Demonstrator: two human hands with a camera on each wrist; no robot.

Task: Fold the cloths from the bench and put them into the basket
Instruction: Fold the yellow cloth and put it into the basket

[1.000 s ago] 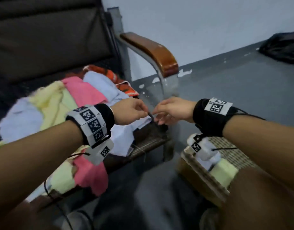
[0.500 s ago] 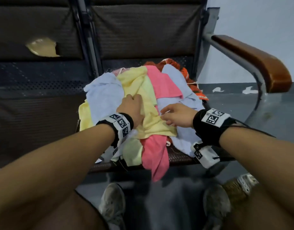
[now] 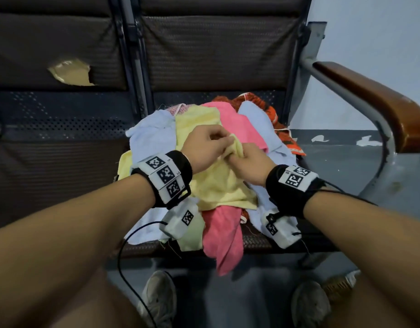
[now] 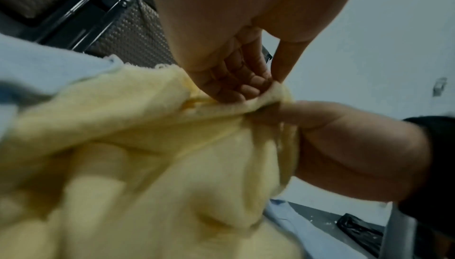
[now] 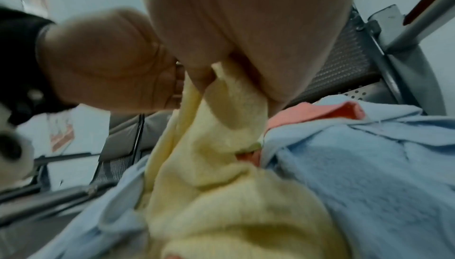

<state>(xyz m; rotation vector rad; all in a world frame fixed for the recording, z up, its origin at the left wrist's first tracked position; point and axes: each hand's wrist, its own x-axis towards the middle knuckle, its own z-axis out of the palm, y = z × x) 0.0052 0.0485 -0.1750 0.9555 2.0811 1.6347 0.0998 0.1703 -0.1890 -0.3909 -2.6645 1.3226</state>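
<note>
A heap of cloths lies on the bench seat. On top is a yellow cloth, and both hands pinch one raised bunch of it. My left hand grips the bunch from the left, fingers curled. My right hand holds it just to the right, touching the left hand. The left wrist view shows the left hand pinching the yellow cloth. In the right wrist view the right hand pulls the yellow cloth upward. Only a corner of the woven basket shows, at bottom right.
A pink cloth, light blue cloths and an orange cloth lie under and around the yellow one. A wooden armrest stands at the right. The left backrest has a torn hole. My shoes are on the floor below.
The view swung from the armrest and basket side to the cloth heap. Both hands moved onto the heap, closed in together and took hold of the yellow cloth, lifting a bunch.
</note>
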